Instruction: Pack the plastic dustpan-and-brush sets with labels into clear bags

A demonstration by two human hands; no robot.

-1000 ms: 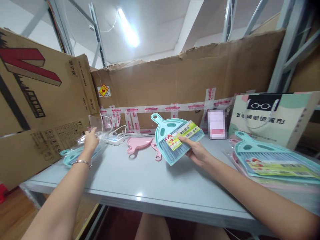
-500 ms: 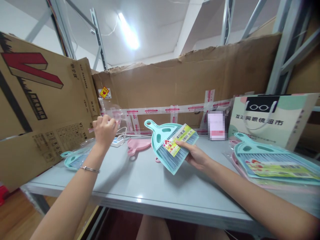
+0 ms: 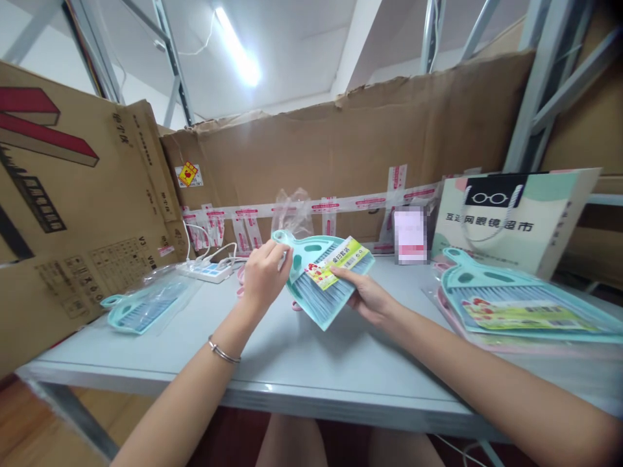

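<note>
Smooth plastic, matt cardboard (image 3: 272, 162)
The dustpan (image 3: 305, 255) is smooth, faintly shiny plastic — its bristles (image 3: 317, 295) fine, the label (image 3: 352, 253) slick, the film (image 3: 293, 211) clear and crinkled. The tabletop (image 3: 277, 370) looks glossy, the bracelet (image 3: 224, 352) polished metal — the cardboard's top edge rough.

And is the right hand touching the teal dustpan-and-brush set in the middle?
Touching. The head view shows the right hand gripping the teal dustpan-and-brush set by its right side, thumb laid on the printed label.

Slim, shiny silver-coloured bangle (image 3: 223, 353) just behind the left hand (image 3: 263, 274), around a bare forearm (image 3: 189, 402).
</note>
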